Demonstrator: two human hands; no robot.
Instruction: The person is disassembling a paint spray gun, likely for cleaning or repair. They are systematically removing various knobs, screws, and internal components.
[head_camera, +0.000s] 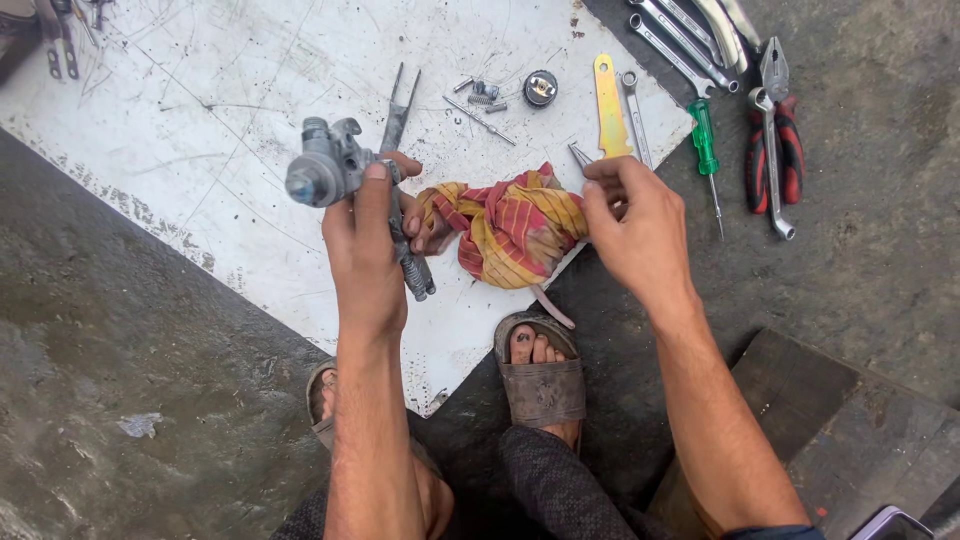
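Left hand (365, 245) at frame centre grasping a grey metal valve (335, 170) above the white board (200, 110), right hand (635, 225) pinching the striped rag (515, 230); wiping goes best with the valve gripped steady.

The left hand (365, 245) covers the middle of the metal part (335, 175), so no telling how the body joins the ribbed end poking out below. The right hand (630, 225) hides whatever its fingertips pinch at the rag (515, 235), and the rag buries the base of the thin pointed tool (580, 155). The wrenches (690, 35) run off the top edge, same with the clamps (60, 40) top left. The tiny screws (485, 95) are too small to tell apart. Some phone-like corner (895, 522) gets cut off bottom right.
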